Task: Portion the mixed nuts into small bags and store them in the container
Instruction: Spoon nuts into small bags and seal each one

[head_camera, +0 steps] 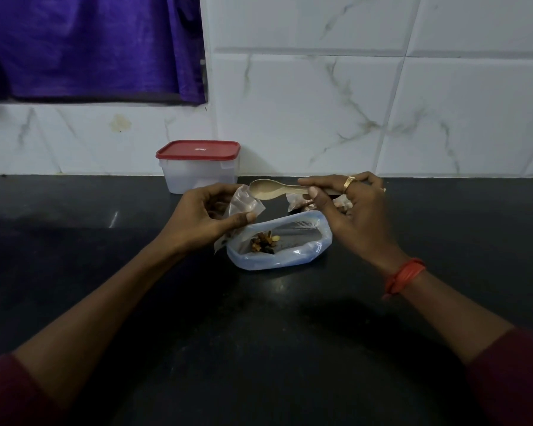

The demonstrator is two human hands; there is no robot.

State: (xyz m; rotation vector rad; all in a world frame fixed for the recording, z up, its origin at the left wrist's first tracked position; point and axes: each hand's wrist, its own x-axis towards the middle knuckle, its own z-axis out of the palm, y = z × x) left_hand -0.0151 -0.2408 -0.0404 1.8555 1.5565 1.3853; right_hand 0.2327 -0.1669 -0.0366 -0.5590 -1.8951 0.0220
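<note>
Few nuts (263,241) in open blue bag (290,260); red-lidded container (197,175) closed.

On the bench (105,241) a big bag (308,255) lies in the middle, with nuts (262,240) in its 9 o'clock end. The container (197,176), with its lid (197,149) on, stands at the big bag's 11 o'clock, against the wall (320,118). At 10 o'clock the left hand (203,216) holds a small bag (243,204) above the bench. At 1 o'clock the right hand (354,210) holds a spoon (268,189), its bowl touching or just over the small bag. Filled bags (296,202) lie at 12 o'clock, partly behind the right hand. A cloth (90,47) hangs high on the wall at 10 o'clock.
</note>
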